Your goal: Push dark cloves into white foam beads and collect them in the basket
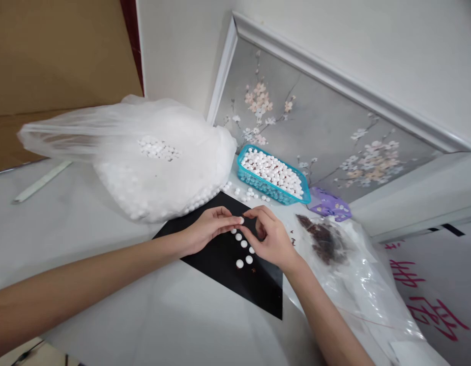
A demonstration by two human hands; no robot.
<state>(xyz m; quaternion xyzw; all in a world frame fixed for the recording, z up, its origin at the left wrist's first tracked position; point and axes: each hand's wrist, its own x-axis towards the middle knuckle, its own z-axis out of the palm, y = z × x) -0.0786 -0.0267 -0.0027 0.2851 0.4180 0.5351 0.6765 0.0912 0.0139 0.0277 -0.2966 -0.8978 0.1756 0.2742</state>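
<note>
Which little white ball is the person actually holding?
The white ball at the row's far end, held by the left hand, beside the right hand; the rest lie loose.

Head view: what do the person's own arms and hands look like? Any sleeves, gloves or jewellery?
The left forearm and right forearm are bare, with no sleeves in view. The left hand and right hand are ungloved. No watch or bracelet shows at either wrist, and no ring on the fingers. There are no markings.
</note>
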